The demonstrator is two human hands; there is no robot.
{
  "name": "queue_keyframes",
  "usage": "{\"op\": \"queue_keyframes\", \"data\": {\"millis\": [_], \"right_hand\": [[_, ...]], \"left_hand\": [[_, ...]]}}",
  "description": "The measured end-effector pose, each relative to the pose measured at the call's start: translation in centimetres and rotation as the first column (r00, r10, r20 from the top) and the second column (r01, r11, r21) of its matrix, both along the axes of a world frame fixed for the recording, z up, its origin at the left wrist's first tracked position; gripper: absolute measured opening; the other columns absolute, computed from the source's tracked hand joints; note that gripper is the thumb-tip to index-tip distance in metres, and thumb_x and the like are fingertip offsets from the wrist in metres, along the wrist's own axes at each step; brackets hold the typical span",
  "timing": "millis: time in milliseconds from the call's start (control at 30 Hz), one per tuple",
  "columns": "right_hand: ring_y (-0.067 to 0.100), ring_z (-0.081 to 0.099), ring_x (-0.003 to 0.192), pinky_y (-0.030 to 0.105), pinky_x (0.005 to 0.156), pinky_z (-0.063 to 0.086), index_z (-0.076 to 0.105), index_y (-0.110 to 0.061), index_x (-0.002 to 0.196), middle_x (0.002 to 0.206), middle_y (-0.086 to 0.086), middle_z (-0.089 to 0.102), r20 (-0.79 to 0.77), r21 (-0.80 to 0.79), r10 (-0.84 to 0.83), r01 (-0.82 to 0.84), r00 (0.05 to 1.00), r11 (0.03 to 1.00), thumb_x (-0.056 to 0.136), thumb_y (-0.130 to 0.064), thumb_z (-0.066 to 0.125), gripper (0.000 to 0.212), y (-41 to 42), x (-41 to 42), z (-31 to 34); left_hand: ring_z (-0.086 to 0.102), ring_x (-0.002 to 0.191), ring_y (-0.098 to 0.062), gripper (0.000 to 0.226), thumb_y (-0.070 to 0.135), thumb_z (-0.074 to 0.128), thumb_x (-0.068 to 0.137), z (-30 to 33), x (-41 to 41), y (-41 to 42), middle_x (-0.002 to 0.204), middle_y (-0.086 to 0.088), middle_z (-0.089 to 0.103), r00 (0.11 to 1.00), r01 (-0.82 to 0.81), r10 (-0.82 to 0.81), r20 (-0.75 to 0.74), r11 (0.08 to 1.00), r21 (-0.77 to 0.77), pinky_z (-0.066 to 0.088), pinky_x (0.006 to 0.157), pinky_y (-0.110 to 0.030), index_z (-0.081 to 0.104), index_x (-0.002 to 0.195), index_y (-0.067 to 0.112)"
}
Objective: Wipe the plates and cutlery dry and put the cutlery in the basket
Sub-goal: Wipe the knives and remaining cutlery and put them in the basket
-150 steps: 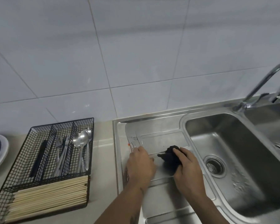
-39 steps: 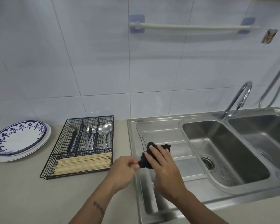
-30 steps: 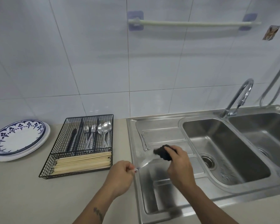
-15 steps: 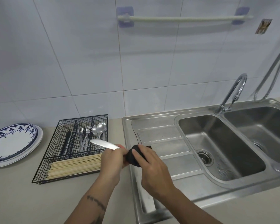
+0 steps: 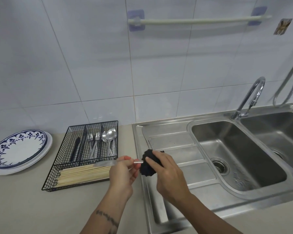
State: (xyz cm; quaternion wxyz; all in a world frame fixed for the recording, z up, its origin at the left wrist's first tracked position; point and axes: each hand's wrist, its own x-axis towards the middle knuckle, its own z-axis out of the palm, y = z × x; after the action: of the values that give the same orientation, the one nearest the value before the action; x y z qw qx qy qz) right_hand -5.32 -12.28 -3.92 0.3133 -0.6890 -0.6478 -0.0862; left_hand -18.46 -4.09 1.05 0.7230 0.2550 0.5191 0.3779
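Observation:
My left hand (image 5: pixel 123 173) pinches a steel table knife (image 5: pixel 107 163) near its middle, blade pointing left over the basket's near right corner. My right hand (image 5: pixel 164 173) grips a crumpled black cloth (image 5: pixel 147 164) wrapped round the knife's handle end, above the left rim of the sink's draining board. The black wire cutlery basket (image 5: pixel 57 166) stands on the counter to the left; it holds a black-handled utensil (image 5: pixel 75 149), forks (image 5: pixel 93 146), spoons (image 5: pixel 109 141) and a row of chopsticks (image 5: pixel 83 174). Stacked plates (image 5: pixel 19 149) with a blue pattern lie at far left.
A steel double sink (image 5: pixel 235 157) with a draining board (image 5: pixel 176 149) fills the right side. A curved tap (image 5: pixel 250 97) and a shower hose (image 5: pixel 291 73) rise behind it. A towel rail (image 5: pixel 198 21) hangs on the tiled wall. Beige counter (image 5: pixel 32 208) runs along the front left.
The knife came up from the draining board and was turned round, blade now pointing left. The cloth has slid from the blade to the handle end; the blade dropped lower over the basket.

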Motion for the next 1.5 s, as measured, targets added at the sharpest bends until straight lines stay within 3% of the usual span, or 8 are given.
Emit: {"op": "queue_keyframes", "data": {"millis": [133, 433, 567, 733, 933, 1267, 1400, 1500], "right_hand": [[0.032, 0.06, 0.112, 0.044, 0.078, 0.06, 0.069, -0.012, 0.118, 0.126, 0.012, 0.062, -0.033, -0.05, -0.072, 0.07, 0.997, 0.996, 0.051, 0.004, 0.087, 0.072, -0.7, 1.2, 0.3], [0.029, 0.057, 0.115, 0.04, 0.084, 0.058, 0.066, -0.011, 0.122, 0.128, 0.011, 0.061, -0.078, 0.064, -0.036, 0.041, 0.996, 0.997, 0.08, -0.004, 0.05, 0.045, -0.5, -0.8, 1.3], [0.028, 0.052, 0.125, 0.04, 0.099, 0.05, 0.064, -0.014, 0.126, 0.136, 0.008, 0.057, -0.034, 0.019, 0.087, -0.086, 0.996, 0.996, 0.083, -0.009, 0.039, 0.05, -0.5, -2.2, 0.7], [0.028, 0.052, 0.127, 0.045, 0.097, 0.052, 0.065, -0.017, 0.126, 0.139, 0.005, 0.056, -0.033, -0.054, 0.008, -0.01, 0.999, 0.998, 0.073, 0.002, 0.065, 0.056, 0.1, -1.2, -0.3], [0.024, 0.048, 0.129, 0.036, 0.107, 0.038, 0.062, -0.015, 0.129, 0.139, 0.005, 0.056, -0.016, 0.01, 0.123, -0.123, 0.992, 0.992, 0.082, -0.009, 0.038, 0.053, 1.3, -4.2, 0.8], [0.025, 0.049, 0.129, 0.037, 0.105, 0.043, 0.062, -0.016, 0.13, 0.14, 0.004, 0.055, 0.001, -0.022, 0.217, -0.217, 0.976, 0.976, 0.081, -0.008, 0.038, 0.054, 3.0, -6.0, 0.0], [0.026, 0.051, 0.126, 0.043, 0.098, 0.051, 0.062, -0.016, 0.129, 0.14, 0.003, 0.055, -0.002, -0.112, 0.15, -0.149, 0.989, 0.982, 0.069, 0.002, 0.069, 0.063, 4.3, -4.6, -0.7], [0.026, 0.049, 0.129, 0.041, 0.103, 0.046, 0.062, -0.015, 0.129, 0.14, 0.003, 0.054, 0.023, -0.093, 0.218, -0.215, 0.976, 0.972, 0.077, -0.001, 0.054, 0.055, 5.6, -5.4, 0.0]], "left_hand": [[0.07, 0.078, -0.019, 0.016, -0.002, 0.055, 0.096, -0.9, -0.5, -0.6, 0.086, -0.008, 0.072, 0.999, 0.042, -0.041, -0.009, 0.995, 0.092, 0.05, 0.073, -0.029, 0.064, 0.092, 0.01], [0.074, 0.076, -0.018, 0.011, 0.001, 0.061, 0.094, -2.2, -0.5, -1.8, 0.078, -0.008, 0.076, 0.983, 0.075, -0.019, -0.183, 0.949, 0.306, 0.055, 0.072, -0.031, 0.07, 0.089, 0.006], [0.072, 0.08, -0.025, 0.007, 0.006, 0.065, 0.093, -1.7, -0.2, -1.6, 0.081, -0.01, 0.076, 0.995, -0.02, 0.043, -0.094, 0.973, 0.229, 0.056, 0.072, -0.037, 0.071, 0.089, 0.006], [0.073, 0.077, -0.012, 0.017, 0.012, 0.055, 0.099, -1.5, -1.3, -0.6, 0.076, -0.003, 0.077, 0.999, 0.005, 0.002, -0.048, 0.991, 0.135, 0.044, 0.076, -0.03, 0.071, 0.094, 0.009], [0.073, 0.089, -0.03, 0.022, 0.023, 0.063, 0.097, -1.9, -2.8, 0.6, 0.09, -0.015, 0.077, 0.994, -0.054, 0.062, -0.089, 0.994, 0.091, 0.055, 0.08, -0.039, 0.072, 0.102, 0.005], [0.075, 0.082, -0.024, 0.008, 0.005, 0.063, 0.094, -1.9, -5.4, 1.4, 0.089, -0.015, 0.077, 0.98, -0.197, 0.193, 0.048, 0.977, 0.081, 0.057, 0.077, -0.037, 0.07, 0.097, 0.004], [0.074, 0.077, -0.026, 0.009, -0.005, 0.062, 0.091, -1.8, -5.6, 2.5, 0.089, -0.018, 0.074, 0.969, -0.243, 0.24, 0.055, 0.968, 0.063, 0.058, 0.084, -0.04, 0.066, 0.093, 0.002], [0.075, 0.07, -0.021, 0.007, -0.005, 0.062, 0.091, -1.8, -5.7, 3.4, 0.081, -0.015, 0.075, 0.966, -0.243, 0.24, 0.093, 0.97, 0.022, 0.058, 0.069, -0.033, 0.067, 0.094, -0.002]]}}
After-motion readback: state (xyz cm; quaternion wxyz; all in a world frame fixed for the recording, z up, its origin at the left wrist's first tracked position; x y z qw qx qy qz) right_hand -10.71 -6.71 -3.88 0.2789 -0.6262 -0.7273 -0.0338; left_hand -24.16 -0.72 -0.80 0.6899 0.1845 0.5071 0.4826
